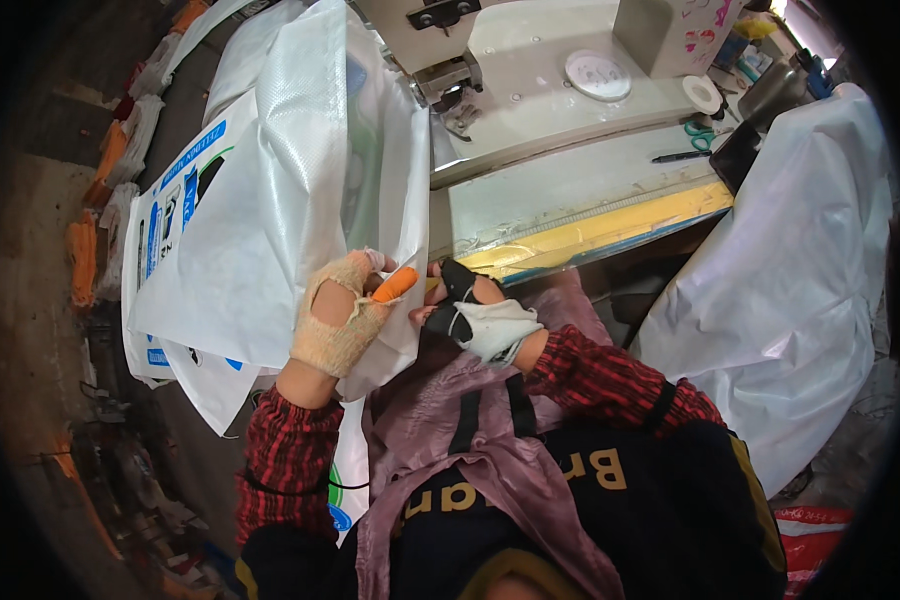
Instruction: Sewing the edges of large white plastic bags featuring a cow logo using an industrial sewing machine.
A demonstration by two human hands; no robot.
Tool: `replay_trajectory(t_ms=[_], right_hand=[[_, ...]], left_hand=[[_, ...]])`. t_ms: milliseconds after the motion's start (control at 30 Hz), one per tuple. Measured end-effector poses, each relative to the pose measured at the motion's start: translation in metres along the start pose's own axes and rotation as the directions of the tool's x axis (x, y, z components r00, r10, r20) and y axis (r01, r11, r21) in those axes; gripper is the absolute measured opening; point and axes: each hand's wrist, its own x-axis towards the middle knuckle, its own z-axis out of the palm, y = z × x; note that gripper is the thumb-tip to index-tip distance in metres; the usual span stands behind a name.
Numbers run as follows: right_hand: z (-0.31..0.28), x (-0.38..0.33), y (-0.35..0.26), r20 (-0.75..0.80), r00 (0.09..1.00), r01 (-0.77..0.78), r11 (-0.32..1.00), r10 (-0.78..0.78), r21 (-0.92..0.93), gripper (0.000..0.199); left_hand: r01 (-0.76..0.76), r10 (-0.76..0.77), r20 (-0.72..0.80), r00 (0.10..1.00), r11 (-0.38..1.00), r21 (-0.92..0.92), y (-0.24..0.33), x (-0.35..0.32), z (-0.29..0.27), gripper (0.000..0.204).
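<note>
My left hand [335, 312] wears a cream fingerless glove and an orange finger cover. Its fingers close on the edge of a white woven plastic sack [305, 130], which carries blue and black print and drapes over the left of the work surface. My right hand [480, 318], in a black and white fingerless glove, is just right of that edge. Its fingertips are drawn together by the sack; a small yellowish bit shows between them, too small to name. Both hands are close together in front of my mauve apron [450, 410].
A sewing machine bed [530, 60] lies ahead, fronted by a yellow strip [610, 225]. Green-handled scissors [700, 132], a black pen [681, 157] and a white tape roll [703, 95] lie at far right. A large white sack [780, 290] bulges on the right; orange bundles [82, 262] line the left.
</note>
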Motion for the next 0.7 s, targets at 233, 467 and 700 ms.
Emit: replay_trajectory(t_ms=[233,467,700], right_hand=[[-0.019,0.019,-0.003,-0.149,0.983,-0.034,0.901,0.109,0.433,0.038],[-0.009,0.016,0.016,-0.073,0.981,-0.093,0.759,0.182,0.644,0.034],[-0.041,0.019,-0.016,0.367,0.928,0.291,0.496,0.061,-0.818,0.022]], left_hand=[[0.079,-0.102,-0.077,0.992,0.964,-0.254,-0.01,-0.01,0.02,0.017],[-0.057,0.051,-0.08,0.995,0.995,-0.079,0.01,-0.018,0.034,0.013],[-0.292,0.288,0.054,0.956,0.928,0.229,0.037,-0.037,0.051,0.014]])
